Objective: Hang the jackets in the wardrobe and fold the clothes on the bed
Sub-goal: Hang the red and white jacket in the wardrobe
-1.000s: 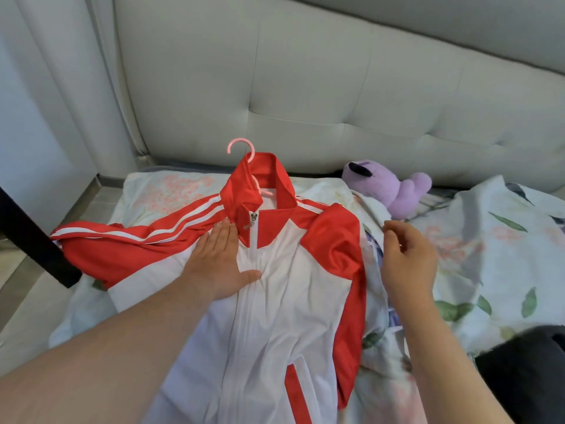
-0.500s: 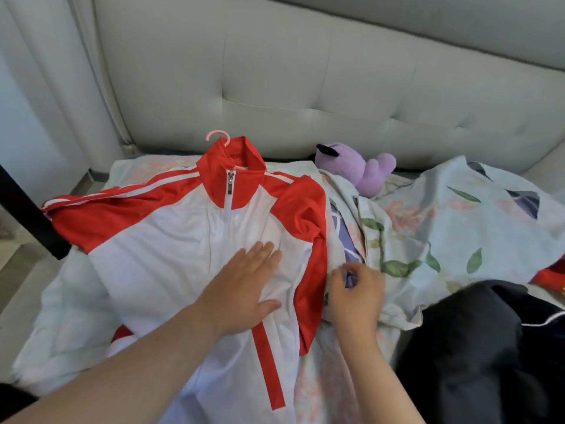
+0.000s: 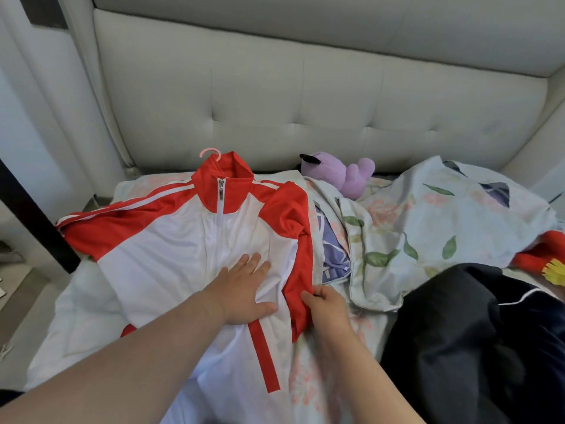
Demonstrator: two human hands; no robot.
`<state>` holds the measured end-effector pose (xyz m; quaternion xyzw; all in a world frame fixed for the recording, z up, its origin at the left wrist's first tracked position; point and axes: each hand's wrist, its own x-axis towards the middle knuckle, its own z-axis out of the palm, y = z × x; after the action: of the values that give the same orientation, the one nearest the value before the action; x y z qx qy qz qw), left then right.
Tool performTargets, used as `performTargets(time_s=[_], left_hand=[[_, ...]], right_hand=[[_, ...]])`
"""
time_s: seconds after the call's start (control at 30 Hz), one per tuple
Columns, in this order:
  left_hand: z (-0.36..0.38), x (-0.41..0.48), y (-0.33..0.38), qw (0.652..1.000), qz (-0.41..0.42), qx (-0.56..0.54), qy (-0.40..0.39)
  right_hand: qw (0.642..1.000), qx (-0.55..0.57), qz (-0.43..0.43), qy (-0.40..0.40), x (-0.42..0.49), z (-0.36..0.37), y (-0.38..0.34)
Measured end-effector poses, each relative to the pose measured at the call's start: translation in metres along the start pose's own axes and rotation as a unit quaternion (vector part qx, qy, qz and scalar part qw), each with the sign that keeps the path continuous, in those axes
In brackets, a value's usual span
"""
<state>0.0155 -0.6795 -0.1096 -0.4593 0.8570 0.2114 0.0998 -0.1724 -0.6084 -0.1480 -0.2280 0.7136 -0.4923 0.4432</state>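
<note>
Red-and-white jacket (image 3: 171, 249) lies front-up on the bed (image 3: 76, 301), zipped to the collar. The hook of a pink hanger (image 3: 209, 153) pokes out above the collar, well beyond the fingertips.

L hand (image 3: 241, 292) lies palm-down on the white chest panel. Its fingers (image 3: 255, 261) are straight & slightly spread, pressing the fabric just R of the zip line, w/ the thumb out sideways toward the R hand (image 3: 328, 306). A red stripe runs down the jacket front from just below that thumb.

R hand sits just beside the L. Its fingers (image 3: 308, 296) are curled & pinch the edge of the jacket's red sleeve, which is folded in along the body's side. The other sleeve stretches flat, well off to the L of the L fingers, out to the bed edge.

Just beyond the R fingers a bit of purple cloth (image 3: 333, 249) shows under a bunched floral duvet (image 3: 428, 228). Further beyond, a purple plush toy (image 3: 345, 175) lies against the padded headboard (image 3: 305, 102). To the R of the R wrist, a dark garment (image 3: 458, 332) w/ thin white piping is heaped on the bed. At the far R edge is a red-and-yellow item (image 3: 547, 258); can't tell what it is.
</note>
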Motion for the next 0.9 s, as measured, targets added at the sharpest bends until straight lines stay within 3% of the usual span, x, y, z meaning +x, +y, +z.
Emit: performTargets(time_s=[0.07, 0.13, 0.2, 0.27, 0.37, 0.5, 0.57, 0.63, 0.67, 0.73, 0.8, 0.9], left_hand=[[-0.005, 0.001, -0.002, 1.0, -0.014, -0.022, -0.008], [-0.007, 0.001, -0.005, 0.999, -0.024, -0.036, -0.018], [-0.008, 0.002, -0.008, 0.998, -0.029, -0.041, -0.023], [-0.011, 0.004, -0.006, 0.998, -0.037, -0.052, -0.026], [-0.018, 0.009, 0.008, 0.996, -0.065, -0.061, 0.009], [-0.033, 0.013, 0.034, 0.974, -0.047, -0.018, 0.222], [-0.038, 0.021, 0.044, 0.957, 0.031, 0.009, 0.29], [-0.043, 0.03, 0.057, 0.959, 0.122, 0.051, 0.251], [-0.043, 0.035, 0.065, 0.964, 0.144, 0.077, 0.211], [-0.042, 0.046, 0.073, 0.977, 0.126, 0.11, 0.129], [-0.041, 0.055, 0.069, 0.99, 0.079, 0.103, 0.061], [-0.038, 0.062, 0.059, 0.993, 0.051, 0.105, 0.008]], right_hand=[[0.999, 0.027, -0.019, 0.026, 0.006, -0.018, -0.02], [0.991, 0.038, -0.068, 0.108, 0.016, -0.045, -0.05], [0.972, 0.036, -0.132, 0.192, 0.023, -0.077, -0.084], [0.952, 0.009, -0.204, 0.227, 0.022, -0.102, -0.112], [0.93, -0.106, -0.296, 0.193, 0.013, -0.109, -0.12], [0.871, -0.276, -0.393, 0.107, 0.009, -0.098, -0.08], [0.882, -0.288, -0.371, 0.035, 0.009, -0.095, -0.061], [0.918, -0.237, -0.317, -0.013, 0.006, -0.095, -0.049], [0.938, -0.185, -0.293, -0.001, 0.005, -0.096, -0.045], [0.946, -0.13, -0.278, 0.104, 0.01, -0.104, -0.044], [0.937, -0.189, -0.252, 0.153, 0.016, -0.115, -0.048], [0.96, -0.241, -0.137, -0.026, 0.027, -0.119, -0.036]])
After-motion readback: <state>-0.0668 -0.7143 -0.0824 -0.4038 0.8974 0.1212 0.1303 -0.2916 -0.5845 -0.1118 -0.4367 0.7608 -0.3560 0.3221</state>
